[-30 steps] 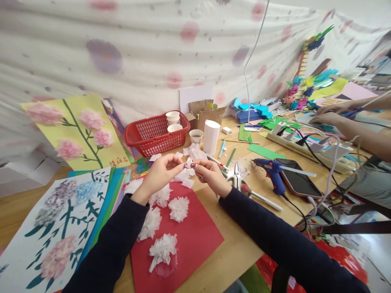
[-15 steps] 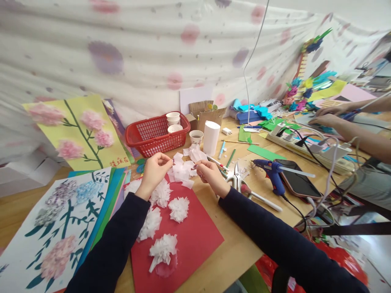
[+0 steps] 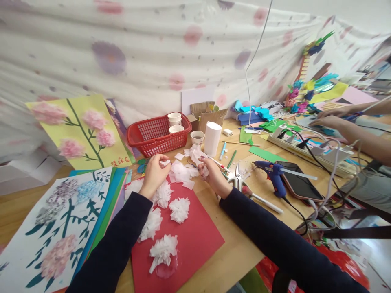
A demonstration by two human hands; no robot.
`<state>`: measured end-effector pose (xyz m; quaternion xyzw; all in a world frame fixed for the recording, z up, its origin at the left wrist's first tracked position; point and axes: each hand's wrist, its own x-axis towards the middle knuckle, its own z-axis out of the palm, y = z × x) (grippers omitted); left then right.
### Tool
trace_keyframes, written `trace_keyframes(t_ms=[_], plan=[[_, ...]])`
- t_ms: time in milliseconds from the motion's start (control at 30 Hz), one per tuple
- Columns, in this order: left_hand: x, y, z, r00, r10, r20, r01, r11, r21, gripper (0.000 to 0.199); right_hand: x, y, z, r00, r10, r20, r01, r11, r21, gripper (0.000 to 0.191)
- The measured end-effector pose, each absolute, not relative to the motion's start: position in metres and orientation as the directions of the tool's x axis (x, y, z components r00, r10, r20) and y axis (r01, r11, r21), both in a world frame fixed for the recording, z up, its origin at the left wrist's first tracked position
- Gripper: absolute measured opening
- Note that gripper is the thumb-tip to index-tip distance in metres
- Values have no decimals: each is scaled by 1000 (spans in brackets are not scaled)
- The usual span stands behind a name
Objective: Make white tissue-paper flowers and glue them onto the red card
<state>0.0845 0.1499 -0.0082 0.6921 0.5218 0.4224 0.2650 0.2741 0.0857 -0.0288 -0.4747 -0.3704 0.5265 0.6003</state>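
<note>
My left hand (image 3: 157,173) pinches a small piece of white tissue paper (image 3: 165,163) between thumb and fingers. My right hand (image 3: 213,175) has its fingers curled in, with a bit of thin whitish tissue showing at the fingertips. Between the two hands lies a loose pile of white tissue pieces (image 3: 181,173). Below them is a red sheet of card (image 3: 195,228). Several ruffled white tissue flowers (image 3: 179,210) sit on it, the lowest one (image 3: 164,251) beside a wet-looking round patch of glue (image 3: 167,266).
Behind my hands stand a red basket (image 3: 146,140) with paper cups, another cup (image 3: 197,138) and a white paper roll (image 3: 212,140). Scissors (image 3: 238,179), a blue glue gun (image 3: 271,175), a phone (image 3: 301,181) and a power strip (image 3: 308,150) lie right. Another person's hands (image 3: 332,118) work at far right.
My hands have drawn slightly apart above the tissue pile. White tissue now shows in my left fingers, and my right hand has turned, revealing a whitish bit at its fingertips.
</note>
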Motion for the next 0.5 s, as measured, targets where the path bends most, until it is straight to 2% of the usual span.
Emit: trace_keyframes(t_ms=[100, 167, 233, 333, 433, 500], plan=[[90, 135, 6, 177, 868, 464, 522, -483, 703, 11, 272, 83, -18, 110, 991, -82, -484, -18, -875, 33], [96, 125, 14, 339, 808, 481, 479, -589, 651, 5, 271, 80, -12, 13, 995, -97, -657, -65, -751, 31], [103, 116, 17, 486, 748, 451, 424, -653, 627, 7, 271, 77, -8, -85, 992, -95, -756, -127, -643, 30], [111, 109, 14, 571, 697, 434, 411, -701, 583, 16, 270, 73, -5, -177, 981, -81, -773, -190, -605, 31], [113, 110, 9, 572, 702, 425, 428, -697, 575, 6, 270, 72, -5, -222, 973, -60, -793, -216, -570, 31], [111, 113, 7, 546, 720, 428, 434, -680, 591, 7, 271, 72, -6, -246, 968, -43, -802, -228, -553, 31]])
